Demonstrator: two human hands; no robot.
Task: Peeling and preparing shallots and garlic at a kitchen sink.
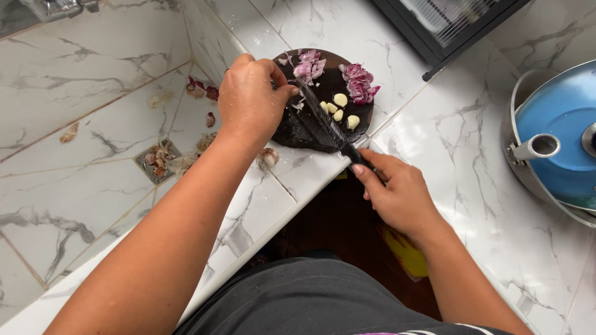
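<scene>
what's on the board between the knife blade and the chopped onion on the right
Peeled garlic cloves lie on the dark board between the knife and the onion, in the head view.

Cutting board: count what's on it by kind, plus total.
On the dark round cutting board:
Peeled garlic cloves: 5
Heaps of chopped red onion: 2
Knife, held in the right hand, blade under the left hand: 1
Total: 8

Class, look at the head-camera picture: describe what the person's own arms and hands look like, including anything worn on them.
Both forearms are bare, with no sleeves in view. The left hand wears a thin ring on one finger; no watch or bracelet shows at either wrist. The right hand shows no ring and no glove, and its thumbnail looks pale and unpainted. Below the arms, a dark grey garment covers the torso.
</scene>
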